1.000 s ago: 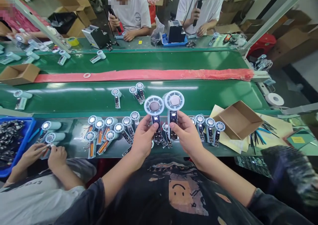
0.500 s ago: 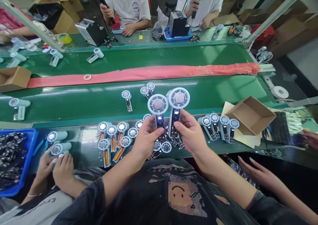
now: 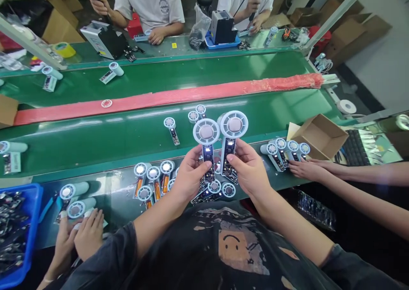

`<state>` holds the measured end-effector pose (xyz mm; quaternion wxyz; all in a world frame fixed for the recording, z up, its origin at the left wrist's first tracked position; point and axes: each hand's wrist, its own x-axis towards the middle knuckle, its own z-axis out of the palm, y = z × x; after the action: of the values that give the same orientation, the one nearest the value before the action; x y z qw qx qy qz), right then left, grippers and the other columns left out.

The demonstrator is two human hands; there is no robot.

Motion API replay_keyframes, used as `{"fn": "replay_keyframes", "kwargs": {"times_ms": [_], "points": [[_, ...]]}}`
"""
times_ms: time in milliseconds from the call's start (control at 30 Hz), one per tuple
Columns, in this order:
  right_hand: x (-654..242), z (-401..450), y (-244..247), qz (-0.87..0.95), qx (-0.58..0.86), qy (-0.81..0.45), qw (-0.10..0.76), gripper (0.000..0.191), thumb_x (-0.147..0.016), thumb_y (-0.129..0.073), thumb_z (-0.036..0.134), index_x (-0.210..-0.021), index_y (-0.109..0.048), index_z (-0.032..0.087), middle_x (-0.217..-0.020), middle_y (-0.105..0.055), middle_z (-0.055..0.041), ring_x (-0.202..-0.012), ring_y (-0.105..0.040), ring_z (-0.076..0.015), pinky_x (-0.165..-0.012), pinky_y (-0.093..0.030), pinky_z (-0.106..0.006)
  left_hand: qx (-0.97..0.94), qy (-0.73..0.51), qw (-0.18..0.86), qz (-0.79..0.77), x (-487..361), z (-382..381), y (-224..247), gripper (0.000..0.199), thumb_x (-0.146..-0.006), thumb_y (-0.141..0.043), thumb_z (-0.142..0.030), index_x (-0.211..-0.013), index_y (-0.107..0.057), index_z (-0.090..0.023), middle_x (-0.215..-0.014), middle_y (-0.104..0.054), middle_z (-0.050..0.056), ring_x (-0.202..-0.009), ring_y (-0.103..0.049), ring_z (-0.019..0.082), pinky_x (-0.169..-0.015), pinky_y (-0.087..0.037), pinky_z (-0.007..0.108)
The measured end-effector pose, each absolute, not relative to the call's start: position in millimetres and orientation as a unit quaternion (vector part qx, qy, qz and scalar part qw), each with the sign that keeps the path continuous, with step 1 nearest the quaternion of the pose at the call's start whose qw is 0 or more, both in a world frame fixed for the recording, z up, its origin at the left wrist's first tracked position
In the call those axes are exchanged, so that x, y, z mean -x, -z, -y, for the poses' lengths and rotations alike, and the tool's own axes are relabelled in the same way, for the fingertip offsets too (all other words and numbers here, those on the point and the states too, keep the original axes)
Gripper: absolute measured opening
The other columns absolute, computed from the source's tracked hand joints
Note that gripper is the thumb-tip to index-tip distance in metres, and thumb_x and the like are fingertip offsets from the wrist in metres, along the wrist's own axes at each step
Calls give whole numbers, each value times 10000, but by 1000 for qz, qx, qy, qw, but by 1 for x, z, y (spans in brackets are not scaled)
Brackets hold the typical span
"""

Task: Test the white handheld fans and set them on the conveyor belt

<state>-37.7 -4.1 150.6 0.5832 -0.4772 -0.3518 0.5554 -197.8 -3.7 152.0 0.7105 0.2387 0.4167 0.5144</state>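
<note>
My left hand (image 3: 191,175) holds a light-blue fan unit (image 3: 206,132) by its handle, thumb on the bare circuit board. In my right hand (image 3: 249,168) is a second fan unit (image 3: 234,124), gripped the same way, its round head touching or nearly touching the first. Both stand upright with their round faces toward me, and a small light glows on each board. Behind and below my hands lie more fan units with exposed boards (image 3: 228,189). To the left, several units with orange parts in their handles (image 3: 153,173) rest on the table edge.
A green conveyor (image 3: 128,140) with a pink strip (image 3: 179,91) runs across. An open cardboard box (image 3: 319,136) sits at right, a blue bin (image 3: 35,234) at left. A co-worker's hands (image 3: 303,170) touch fan units at right; another's (image 3: 86,234) work at left. Two people sit opposite.
The view has shifted. The co-worker's hands at right have reached to the row of fan units. My hands still hold both units, nearly unchanged. The units at far left have been lowered slightly.
</note>
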Motion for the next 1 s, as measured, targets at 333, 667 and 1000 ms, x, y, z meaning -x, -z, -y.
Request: {"fn": "replay_keyframes", "kwargs": {"times_ms": [333, 667, 1000], "points": [[38, 4, -158, 301, 485, -571, 589, 491, -670, -887, 272, -1132, -729, 329, -1169, -752, -11, -1113, -685, -216, -1087, -529, -472, -264, -506, 717, -401, 200, 0, -153, 514, -670, -913, -286, -1137, -699, -264, -1288, -703, 66, -1018, -722, 234, -935, -575, 407], [37, 13, -154, 316, 478, -585, 575, 506, -726, -859, 290, -1203, -702, 352, -1249, -723, -8, -1091, -693, -212, -1034, -567, -479, -270, -522, 701, -405, 198, 0, -154, 499, -664, -908, -283, -1124, -713, -276, -1264, -702, 58, -1163, -662, 253, -1004, -537, 405], [42, 16, -160, 296, 481, -563, 603, 478, -700, -862, 292, -1145, -691, 331, -1168, -742, -5, -1049, -694, -201, -983, -580, -424, -266, -522, 706, -398, 195, -2, -159, 460, -633, -925, -307, -1042, -719, -262, -1186, -723, 42, -1063, -677, 224, -960, -543, 374]]}}
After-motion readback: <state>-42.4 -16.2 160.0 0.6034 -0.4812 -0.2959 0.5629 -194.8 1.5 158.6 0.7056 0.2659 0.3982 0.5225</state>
